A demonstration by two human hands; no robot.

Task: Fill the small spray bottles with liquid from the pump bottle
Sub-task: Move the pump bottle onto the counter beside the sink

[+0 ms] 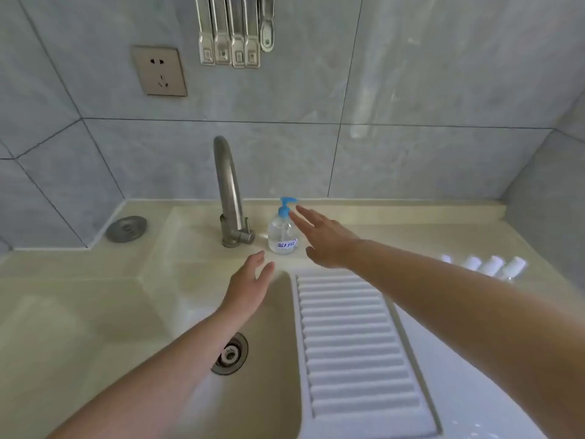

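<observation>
While the pump bottle [282,231] stands upright on the beige surface [411,239] just right of the tap [229,198], neither hand has a grip on it; the right hand [323,237] hovers just beside its blue pump head, fingers straight and spread, holding nothing; the left hand [248,285] is lower and nearer, over the sink [278,327] edge, fingers relaxed and likewise holding nothing; four small spray bottles [487,266] lie side by side on the surface well to the right, beyond the white ribbed drainboard [351,337]
</observation>
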